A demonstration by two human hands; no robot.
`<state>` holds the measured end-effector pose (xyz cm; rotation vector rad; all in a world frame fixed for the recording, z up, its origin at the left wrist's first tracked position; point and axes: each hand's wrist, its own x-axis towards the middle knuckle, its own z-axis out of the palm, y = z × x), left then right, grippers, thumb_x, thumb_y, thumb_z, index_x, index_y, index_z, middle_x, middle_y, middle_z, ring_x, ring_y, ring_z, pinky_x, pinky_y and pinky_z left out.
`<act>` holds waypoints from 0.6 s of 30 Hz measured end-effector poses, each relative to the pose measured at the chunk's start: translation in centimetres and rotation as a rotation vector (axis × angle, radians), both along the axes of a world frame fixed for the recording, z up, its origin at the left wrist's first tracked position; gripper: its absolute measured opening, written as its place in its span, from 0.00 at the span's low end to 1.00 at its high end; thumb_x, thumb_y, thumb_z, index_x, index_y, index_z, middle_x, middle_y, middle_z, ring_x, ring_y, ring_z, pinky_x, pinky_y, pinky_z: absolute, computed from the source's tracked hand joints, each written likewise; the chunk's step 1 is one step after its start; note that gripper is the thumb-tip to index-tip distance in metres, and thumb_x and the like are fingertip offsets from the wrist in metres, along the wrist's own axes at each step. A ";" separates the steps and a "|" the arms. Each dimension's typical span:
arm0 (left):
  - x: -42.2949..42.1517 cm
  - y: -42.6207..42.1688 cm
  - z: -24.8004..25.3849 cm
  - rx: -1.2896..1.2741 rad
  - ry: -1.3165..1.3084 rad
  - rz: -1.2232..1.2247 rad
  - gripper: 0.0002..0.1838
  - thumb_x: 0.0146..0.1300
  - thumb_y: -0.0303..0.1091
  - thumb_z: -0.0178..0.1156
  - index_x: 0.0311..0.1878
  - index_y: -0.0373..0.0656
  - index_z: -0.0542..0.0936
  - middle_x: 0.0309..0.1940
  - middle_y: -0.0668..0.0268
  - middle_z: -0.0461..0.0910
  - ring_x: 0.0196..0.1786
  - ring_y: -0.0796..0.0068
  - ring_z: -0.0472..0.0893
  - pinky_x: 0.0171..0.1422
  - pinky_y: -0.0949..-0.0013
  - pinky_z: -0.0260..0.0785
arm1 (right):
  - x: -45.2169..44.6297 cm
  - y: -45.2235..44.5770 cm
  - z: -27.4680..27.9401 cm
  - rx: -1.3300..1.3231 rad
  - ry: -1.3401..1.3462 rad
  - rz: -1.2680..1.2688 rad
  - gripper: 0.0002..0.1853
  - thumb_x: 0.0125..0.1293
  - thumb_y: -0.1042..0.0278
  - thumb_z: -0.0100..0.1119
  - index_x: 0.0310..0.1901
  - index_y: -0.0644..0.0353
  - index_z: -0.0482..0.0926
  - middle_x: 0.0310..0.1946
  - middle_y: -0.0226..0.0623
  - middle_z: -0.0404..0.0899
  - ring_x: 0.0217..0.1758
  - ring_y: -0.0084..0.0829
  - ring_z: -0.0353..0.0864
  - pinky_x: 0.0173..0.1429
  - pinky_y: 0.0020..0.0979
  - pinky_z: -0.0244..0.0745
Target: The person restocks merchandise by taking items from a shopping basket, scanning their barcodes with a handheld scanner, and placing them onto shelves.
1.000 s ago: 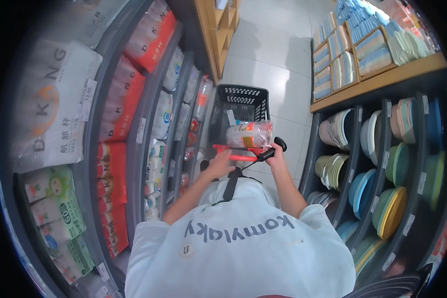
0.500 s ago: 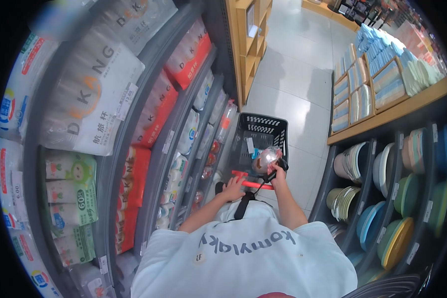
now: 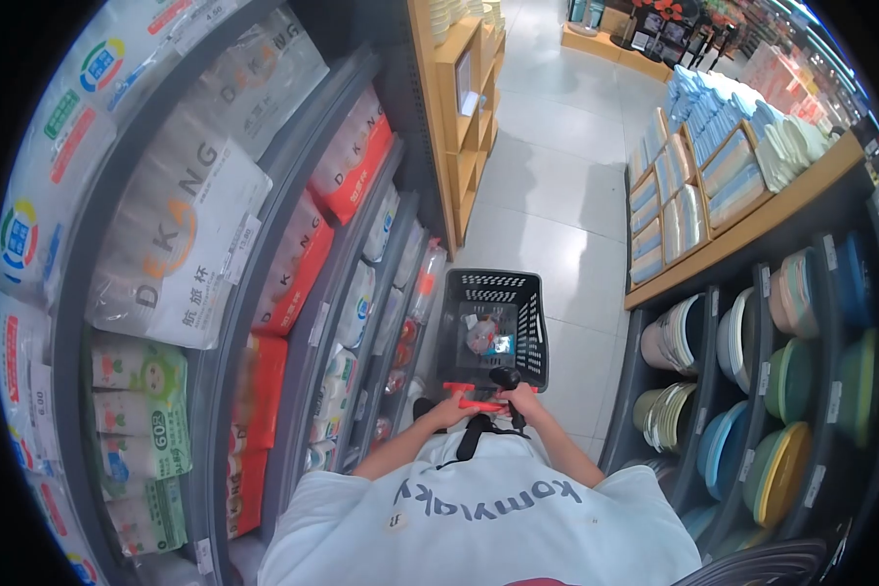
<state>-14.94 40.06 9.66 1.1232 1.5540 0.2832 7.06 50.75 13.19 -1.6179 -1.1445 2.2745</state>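
Note:
A black shopping basket [image 3: 539,342] stands in front of me, with a red handle [image 3: 481,404] on my side. My left hand [image 3: 446,411] is closed around the left part of that handle. At its right end, my right hand [image 3: 524,403] is closed on a black handheld object [image 3: 505,378] with a rounded top; its exact kind is unclear. Whether these fingers also grip the handle I cannot tell. Inside the basket lies a clear plastic-wrapped package [image 3: 481,336] with a blue-and-white label beside it. A black strap [image 3: 473,437] hangs down my shirt.
Shelves on the left carry bagged cups [image 3: 181,230], red packs [image 3: 298,278] and green tissue packs [image 3: 142,420]. To the right are stacked basins [image 3: 779,474] and buckets [image 3: 669,337], with folded towels [image 3: 718,186] above. A tiled aisle [image 3: 542,186] runs ahead past a wooden shelf [image 3: 469,117].
The plastic-wrapped package has left my right hand and lies in the basket. My right hand has drawn back toward the red handle. The basket appears lower in view.

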 end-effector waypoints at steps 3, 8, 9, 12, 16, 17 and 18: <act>0.2 0.1 -0.2 -0.050 0.060 -0.042 0.40 0.66 0.60 0.64 0.66 0.38 0.65 0.56 0.42 0.80 0.60 0.47 0.81 0.64 0.55 0.71 | 0.5 0.1 -3.4 0.258 -0.267 0.378 0.15 0.62 0.69 0.65 0.45 0.72 0.80 0.34 0.48 0.86 0.23 0.34 0.88 0.24 0.30 0.83; 0.7 -0.8 -3.0 -0.058 0.016 -0.024 0.41 0.66 0.60 0.64 0.69 0.36 0.66 0.59 0.41 0.79 0.63 0.48 0.80 0.65 0.56 0.70 | 1.5 -1.9 -4.0 0.423 -0.261 0.639 0.18 0.61 0.67 0.67 0.53 0.62 0.83 0.36 0.48 0.87 0.23 0.37 0.88 0.23 0.32 0.85; 1.0 -0.8 -2.9 -0.072 0.012 -0.046 0.41 0.66 0.59 0.64 0.69 0.35 0.67 0.59 0.42 0.79 0.64 0.48 0.79 0.66 0.56 0.70 | 1.6 -2.0 -4.0 0.428 -0.300 0.673 0.19 0.60 0.66 0.68 0.55 0.56 0.84 0.39 0.47 0.87 0.33 0.39 0.90 0.36 0.36 0.88; 1.2 -2.1 -4.3 -0.108 0.006 -0.078 0.42 0.65 0.61 0.64 0.68 0.33 0.69 0.60 0.44 0.78 0.65 0.53 0.78 0.67 0.59 0.69 | 2.8 -3.1 -7.4 0.472 -0.144 0.609 0.21 0.60 0.64 0.69 0.56 0.55 0.84 0.44 0.45 0.87 0.48 0.40 0.88 0.55 0.38 0.82; 1.0 -2.7 -4.8 -0.116 -0.106 -0.074 0.46 0.63 0.66 0.65 0.68 0.31 0.69 0.60 0.47 0.79 0.65 0.60 0.77 0.68 0.63 0.68 | 3.4 -2.7 -5.5 0.348 -0.153 0.670 0.22 0.58 0.60 0.71 0.56 0.51 0.86 0.47 0.43 0.87 0.52 0.39 0.85 0.61 0.35 0.76; 0.9 -2.7 -5.9 -0.116 -0.100 -0.102 0.47 0.63 0.65 0.65 0.69 0.31 0.68 0.61 0.47 0.78 0.66 0.60 0.77 0.68 0.63 0.67 | 3.2 -2.3 -5.6 0.290 -0.232 0.701 0.23 0.57 0.57 0.72 0.55 0.50 0.86 0.47 0.44 0.87 0.51 0.38 0.85 0.60 0.35 0.76; 0.6 -2.8 -8.1 -0.117 -0.095 -0.129 0.47 0.63 0.65 0.65 0.69 0.32 0.68 0.62 0.47 0.78 0.66 0.60 0.77 0.69 0.63 0.67 | 3.2 -2.0 -5.0 0.291 -0.206 0.690 0.24 0.57 0.55 0.73 0.56 0.49 0.86 0.48 0.44 0.87 0.51 0.40 0.86 0.59 0.34 0.77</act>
